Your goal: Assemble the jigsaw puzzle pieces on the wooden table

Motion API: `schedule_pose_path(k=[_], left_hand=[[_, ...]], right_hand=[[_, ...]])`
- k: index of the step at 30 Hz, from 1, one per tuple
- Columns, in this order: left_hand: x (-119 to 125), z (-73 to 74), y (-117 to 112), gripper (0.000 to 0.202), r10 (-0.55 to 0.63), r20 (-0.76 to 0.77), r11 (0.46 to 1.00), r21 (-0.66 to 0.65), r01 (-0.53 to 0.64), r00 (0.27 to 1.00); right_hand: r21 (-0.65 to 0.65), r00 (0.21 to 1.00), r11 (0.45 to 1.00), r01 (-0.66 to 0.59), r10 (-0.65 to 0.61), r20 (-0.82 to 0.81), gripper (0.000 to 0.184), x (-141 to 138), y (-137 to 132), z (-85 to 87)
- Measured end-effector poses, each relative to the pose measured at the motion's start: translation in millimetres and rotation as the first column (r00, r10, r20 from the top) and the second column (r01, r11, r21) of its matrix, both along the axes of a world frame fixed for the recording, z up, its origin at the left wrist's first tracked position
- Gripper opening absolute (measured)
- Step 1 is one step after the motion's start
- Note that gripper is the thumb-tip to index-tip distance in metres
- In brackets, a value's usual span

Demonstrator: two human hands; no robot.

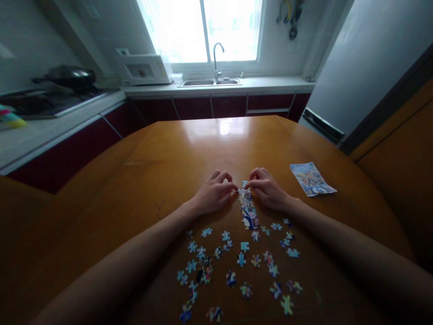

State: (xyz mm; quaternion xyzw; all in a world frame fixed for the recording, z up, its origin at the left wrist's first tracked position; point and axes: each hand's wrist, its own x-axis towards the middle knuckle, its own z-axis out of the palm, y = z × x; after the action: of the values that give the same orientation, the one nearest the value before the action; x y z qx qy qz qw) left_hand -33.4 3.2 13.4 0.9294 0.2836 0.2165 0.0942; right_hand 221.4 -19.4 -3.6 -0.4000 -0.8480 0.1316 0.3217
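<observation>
A narrow strip of joined jigsaw puzzle pieces (248, 211) lies on the wooden table, running away from me between my hands. My left hand (216, 193) rests at its far left edge, fingers curled, with thumb and index fingertip pinched against the strip. From the other side, my right hand (268, 188) has bent fingers and pinches the far right edge near a light blue end piece (244, 184). Both hands' lower fingers are partly hidden. Several loose puzzle pieces (241, 259) are scattered nearer to me, between my forearms.
A creased printed picture sheet (311, 179) lies right of my right hand on the table (142, 180). Beyond the table are a counter with a sink (209, 83), a microwave (145, 70) and a stove with a black pan (69, 76). A fridge (365, 58) stands at right.
</observation>
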Motion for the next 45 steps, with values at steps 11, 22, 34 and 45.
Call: schedule_pose_path(k=[11, 22, 34, 45], left_hand=[[3.5, 2.4, -2.7, 0.028, -0.02, -0.053, 1.0, -0.003, 0.02, 0.998], [-0.3, -1.0, -0.2, 0.028, -0.002, -0.04, 0.997, 0.079, 0.006, 0.999], [1.2, -0.9, -1.2, 0.032, -0.036, -0.087, 0.997, 0.059, 0.042, 0.996], [-0.3, -5.1, 8.8, 0.028, 0.147, 0.167, 0.986, -0.101, -0.131, 0.975]], right_hand=[[-0.009, 0.999, 0.999, 0.036, -0.036, -0.026, 0.028, 0.0, 4.1, 0.6], [-0.017, 0.993, 0.994, 0.106, -0.107, -0.051, 0.025, 0.7, 6.0, -3.3], [0.004, 0.994, 1.0, -0.029, 0.029, 0.103, 0.03, -1.0, 0.9, -1.0], [-0.154, 0.909, 0.977, 0.149, -0.197, -0.368, 0.029, 5.5, 12.6, 1.1]])
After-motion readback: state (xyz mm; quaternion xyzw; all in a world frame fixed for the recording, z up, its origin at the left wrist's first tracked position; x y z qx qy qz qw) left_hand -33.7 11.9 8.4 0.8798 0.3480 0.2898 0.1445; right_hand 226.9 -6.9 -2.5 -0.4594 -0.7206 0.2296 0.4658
